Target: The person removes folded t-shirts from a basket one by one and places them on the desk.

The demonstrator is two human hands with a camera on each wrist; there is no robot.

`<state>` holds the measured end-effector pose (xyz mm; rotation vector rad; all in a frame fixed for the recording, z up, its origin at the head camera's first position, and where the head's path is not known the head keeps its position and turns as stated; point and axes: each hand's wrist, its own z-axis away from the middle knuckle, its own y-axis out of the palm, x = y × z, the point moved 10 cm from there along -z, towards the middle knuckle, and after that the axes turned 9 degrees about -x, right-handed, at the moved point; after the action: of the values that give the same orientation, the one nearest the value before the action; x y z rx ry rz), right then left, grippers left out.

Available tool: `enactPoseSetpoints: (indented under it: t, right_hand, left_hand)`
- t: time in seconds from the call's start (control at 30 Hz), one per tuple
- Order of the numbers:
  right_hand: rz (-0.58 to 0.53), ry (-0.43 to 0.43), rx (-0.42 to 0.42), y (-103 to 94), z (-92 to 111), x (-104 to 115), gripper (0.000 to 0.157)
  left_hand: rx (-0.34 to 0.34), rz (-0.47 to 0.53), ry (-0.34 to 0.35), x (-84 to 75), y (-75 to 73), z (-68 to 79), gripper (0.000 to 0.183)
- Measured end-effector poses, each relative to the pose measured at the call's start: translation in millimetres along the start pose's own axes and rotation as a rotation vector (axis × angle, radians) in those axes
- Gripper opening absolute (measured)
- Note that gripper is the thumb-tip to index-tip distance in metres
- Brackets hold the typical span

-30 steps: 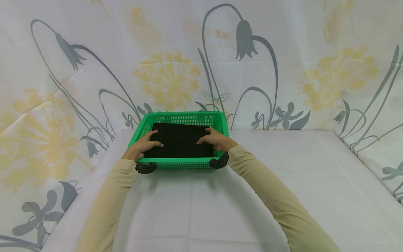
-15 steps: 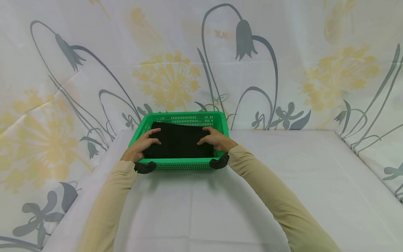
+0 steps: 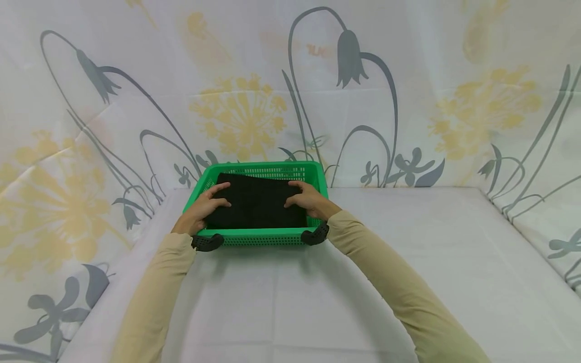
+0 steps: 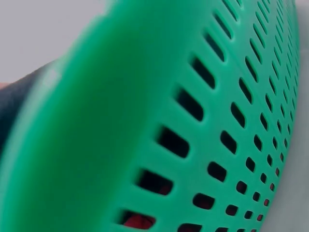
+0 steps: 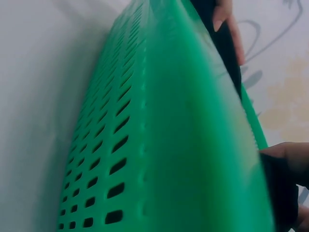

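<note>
A folded black cloth [image 3: 258, 201] lies inside a green perforated plastic basket [image 3: 254, 232], its far left corner a little raised. At the cloth's left side my left hand [image 3: 204, 205] grips it, thumb and index finger on top and the other fingers hidden. My right hand [image 3: 312, 200] holds the right side, thumb on top. In the right wrist view, black cloth [image 5: 279, 193] shows between the fingers of the right hand [image 5: 294, 157], with the left hand [image 5: 227, 24] farther off. The basket wall [image 4: 231, 116] fills most of the left wrist view.
The basket stands on a white-covered table [image 3: 408, 252], near the flower-printed curtain [image 3: 290, 75] at the back. Black wrist mounts [image 3: 208, 243] overlap the basket's near wall at both corners. White tabletop extends to the right and in front.
My left hand has shifted slightly up and away, and the cloth's far left corner has risen a little. The right hand and the basket stay nearly in place.
</note>
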<state>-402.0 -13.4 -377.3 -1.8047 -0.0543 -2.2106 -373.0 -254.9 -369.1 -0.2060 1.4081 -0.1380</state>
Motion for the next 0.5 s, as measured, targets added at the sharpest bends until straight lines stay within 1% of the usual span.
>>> enactPoseSetpoints:
  t: [0.2,0.33,0.5]
  right_hand:
    - [0.029,-0.040,-0.017,0.3,0.3,5.5,0.075]
    - [0.020,-0.051,-0.027,-0.8,-0.1,7.6,0.076]
    - [0.056,-0.083,-0.046,-2.9,1.1,12.1,0.079]
  left_hand:
    - [-0.006,0.052,-0.012,-3.2,-0.8,4.9,0.067]
    - [-0.016,0.054,0.000,-8.1,-1.7,7.7,0.068]
    - [-0.014,0.081,0.016,-14.6,-0.8,10.2,0.068]
